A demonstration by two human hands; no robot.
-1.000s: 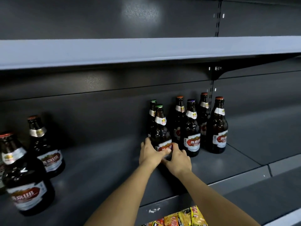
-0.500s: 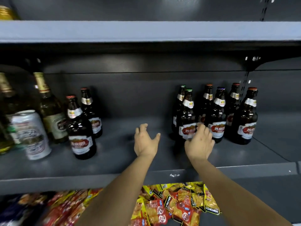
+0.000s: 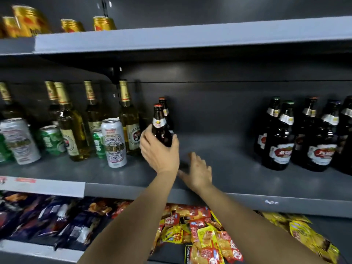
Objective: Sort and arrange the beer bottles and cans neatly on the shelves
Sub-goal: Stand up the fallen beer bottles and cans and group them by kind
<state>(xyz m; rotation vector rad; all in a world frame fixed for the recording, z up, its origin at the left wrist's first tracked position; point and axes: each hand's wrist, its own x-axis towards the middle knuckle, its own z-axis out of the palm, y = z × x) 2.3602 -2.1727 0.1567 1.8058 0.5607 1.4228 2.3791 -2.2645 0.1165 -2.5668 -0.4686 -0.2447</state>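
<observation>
My left hand [image 3: 159, 151] grips a dark brown beer bottle [image 3: 160, 126] with a red cap on the middle shelf [image 3: 238, 168]. A second brown bottle [image 3: 165, 111] stands just behind it. My right hand [image 3: 198, 171] hovers open over the shelf, just right of the left hand, holding nothing. A group of several matching brown bottles [image 3: 282, 138] with red labels stands at the right of the same shelf. At the left stand tall green-gold bottles [image 3: 70, 126] and silver and green cans [image 3: 114, 142].
Gold cans [image 3: 28, 20] sit on the top shelf at the left. Snack packets [image 3: 205, 237] fill the shelf below. Bare shelf lies between the held bottle and the right bottle group.
The view swung left. My left hand moved from open over the shelf to gripping a brown bottle at the left. My right hand left the right bottle group and trails open.
</observation>
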